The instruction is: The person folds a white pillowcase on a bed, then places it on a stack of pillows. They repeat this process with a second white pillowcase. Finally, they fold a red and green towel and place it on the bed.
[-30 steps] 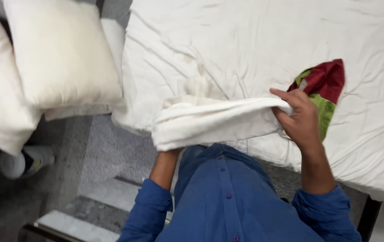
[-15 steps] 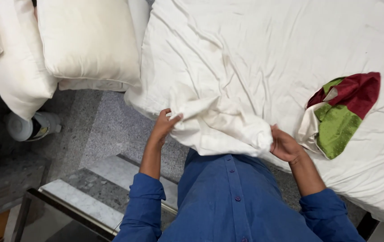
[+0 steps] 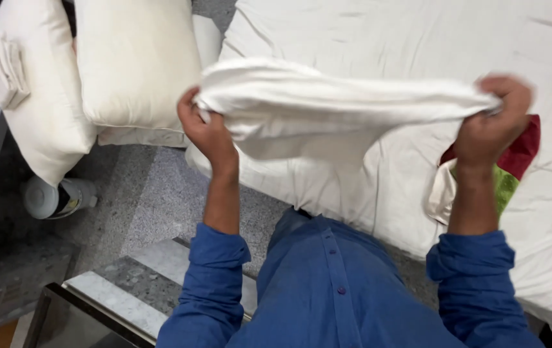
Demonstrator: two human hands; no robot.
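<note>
A bed (image 3: 418, 38) covered with a wrinkled white sheet filled the right side of the view. A red, green and cream cloth (image 3: 514, 169) lay crumpled directly on the sheet near the bed's front edge. Left of the bed, a grey speckled stone floor (image 3: 153, 206) carried two cream pillows (image 3: 134, 64) and a pale bottle (image 3: 57, 198) lying on its side.

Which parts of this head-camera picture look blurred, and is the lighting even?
Head view: the right hand and that end of the white cloth are smeared by motion; the left hand is sharper; the light is soft and even, with faint shadows on the bed.
</note>
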